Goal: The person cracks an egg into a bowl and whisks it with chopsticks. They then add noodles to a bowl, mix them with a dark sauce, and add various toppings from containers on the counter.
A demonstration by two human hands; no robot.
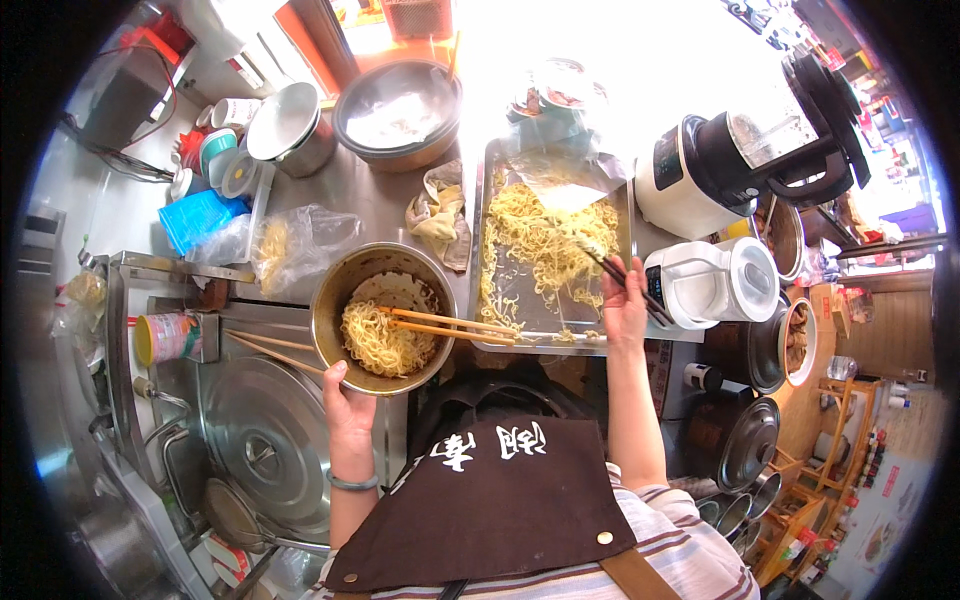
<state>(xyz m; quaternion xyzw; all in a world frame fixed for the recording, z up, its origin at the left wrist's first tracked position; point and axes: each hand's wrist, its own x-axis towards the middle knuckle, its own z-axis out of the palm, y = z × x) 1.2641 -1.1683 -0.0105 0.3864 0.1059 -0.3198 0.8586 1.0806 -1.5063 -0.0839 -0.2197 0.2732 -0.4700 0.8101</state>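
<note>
My left hand [349, 401] grips the rim of a deep metal pot [324, 330], thumb at its near left edge. Yellow noodles [386, 341] lie in the pot, and a pair of light wooden chopsticks [465, 327] rests in it, reaching right over the rim to the tray's corner. In my right hand [626, 304] is a pair of dark chopsticks [616, 274], their tips in the noodles [559, 232] spread on a rectangular metal tray [540, 346]. Clear plastic [577, 180] covers the far part of these noodles.
A crumpled cloth [439, 214] lies between pot and tray. Plastic bags [307, 240], a large dark bowl [397, 157] and lidded containers [240, 174] stand beyond on the left. At right are a blender [671, 180] and a white appliance [690, 285]. A big round metal lid [262, 420] is at lower left.
</note>
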